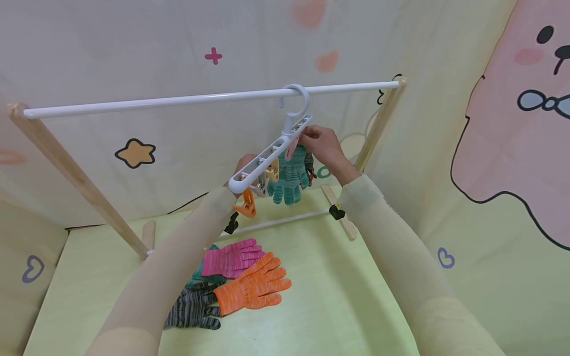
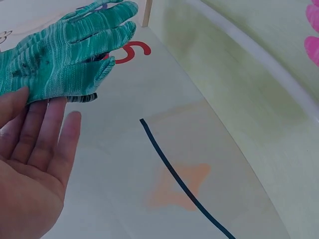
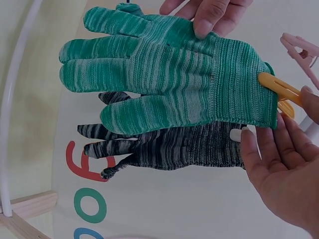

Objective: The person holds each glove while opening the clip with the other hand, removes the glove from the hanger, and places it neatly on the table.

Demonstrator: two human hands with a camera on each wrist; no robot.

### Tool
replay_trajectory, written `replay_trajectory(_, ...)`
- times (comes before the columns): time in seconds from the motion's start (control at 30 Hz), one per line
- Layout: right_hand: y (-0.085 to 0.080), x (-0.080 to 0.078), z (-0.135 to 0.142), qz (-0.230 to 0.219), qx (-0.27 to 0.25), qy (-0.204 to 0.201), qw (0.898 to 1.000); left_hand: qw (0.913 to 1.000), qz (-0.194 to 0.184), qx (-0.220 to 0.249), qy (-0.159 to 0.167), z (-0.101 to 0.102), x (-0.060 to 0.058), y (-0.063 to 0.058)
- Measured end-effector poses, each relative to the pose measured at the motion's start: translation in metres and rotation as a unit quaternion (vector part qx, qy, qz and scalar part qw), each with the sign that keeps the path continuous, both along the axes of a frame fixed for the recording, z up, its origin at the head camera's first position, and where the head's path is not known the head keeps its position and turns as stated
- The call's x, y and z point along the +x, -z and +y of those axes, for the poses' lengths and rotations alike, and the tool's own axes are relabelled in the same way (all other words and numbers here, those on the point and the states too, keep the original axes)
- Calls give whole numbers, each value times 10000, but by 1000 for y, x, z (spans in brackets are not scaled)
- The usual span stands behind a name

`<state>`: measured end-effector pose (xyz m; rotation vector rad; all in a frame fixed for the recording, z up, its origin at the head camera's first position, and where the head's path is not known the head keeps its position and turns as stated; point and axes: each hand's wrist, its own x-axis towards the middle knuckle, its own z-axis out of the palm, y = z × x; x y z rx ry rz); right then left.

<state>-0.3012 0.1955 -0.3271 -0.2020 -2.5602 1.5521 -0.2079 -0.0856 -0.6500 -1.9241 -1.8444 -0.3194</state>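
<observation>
A teal striped knit glove (image 1: 290,173) hangs beneath the white hanger (image 1: 267,155). My right hand (image 3: 284,154) pinches a yellow clip (image 3: 280,88) at the glove's cuff, with the thumb on one arm of the clip. My left hand (image 2: 37,159) holds the same teal glove (image 2: 60,59) by its edge between thumb and fingers; in the head view the hanger partly hides this hand (image 1: 245,162). Behind the teal glove, a black-and-grey striped glove (image 3: 174,144) shows. Beside the right hand is a pink clip (image 1: 291,148).
The hanger hooks over a white rail (image 1: 169,101) between wooden posts (image 1: 84,183). Yellow (image 1: 272,170) and orange (image 1: 247,203) clips hang along its near part. On the table lie pink (image 1: 233,258), orange (image 1: 254,287) and black-grey (image 1: 193,306) gloves, with another teal glove partly under them.
</observation>
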Motion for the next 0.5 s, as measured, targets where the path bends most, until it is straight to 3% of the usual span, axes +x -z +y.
replay_trajectory(0.33, 1, 0, 1, -13, -99, 23, 9999, 9999, -53, -144, -35, 0, 3, -1)
replay_trajectory(0.5, 1, 2, 0, 52, -377, 91, 9992, 9994, 38, -229, -253, 0, 9, -7)
